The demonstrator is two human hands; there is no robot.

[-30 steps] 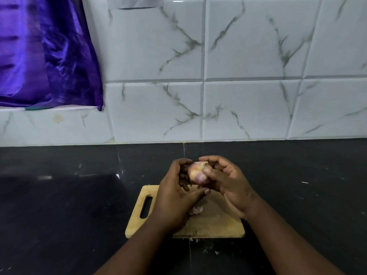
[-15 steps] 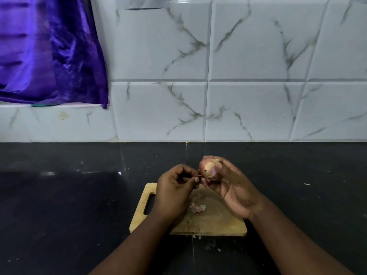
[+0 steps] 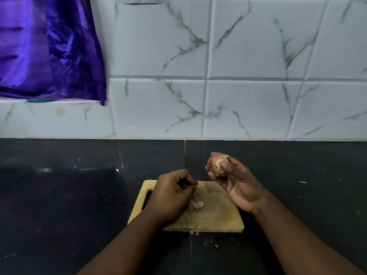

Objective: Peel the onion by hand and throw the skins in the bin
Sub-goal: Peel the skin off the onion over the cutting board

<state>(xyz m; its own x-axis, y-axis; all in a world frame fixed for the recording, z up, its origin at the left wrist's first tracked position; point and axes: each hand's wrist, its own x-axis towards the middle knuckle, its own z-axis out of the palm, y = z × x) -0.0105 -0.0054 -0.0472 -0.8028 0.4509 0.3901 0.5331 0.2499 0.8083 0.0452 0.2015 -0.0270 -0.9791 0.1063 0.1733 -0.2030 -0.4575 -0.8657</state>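
My right hand holds a small pinkish onion up above the far right corner of the wooden cutting board, thumb pressed on its front. My left hand is lower, over the left part of the board, its fingertips pinched together on what looks like a thin strip of onion skin. A small pale heap of peeled skins lies on the board just right of that hand. No bin is in view.
The board lies on a black countertop with small skin crumbs near its front edge. A white marble-tiled wall rises behind. Purple cloth hangs at the upper left above a ledge.
My hands have come apart: the left hand pulled away from the onion and dropped toward the board, while the right hand kept the onion raised and turned it slightly.
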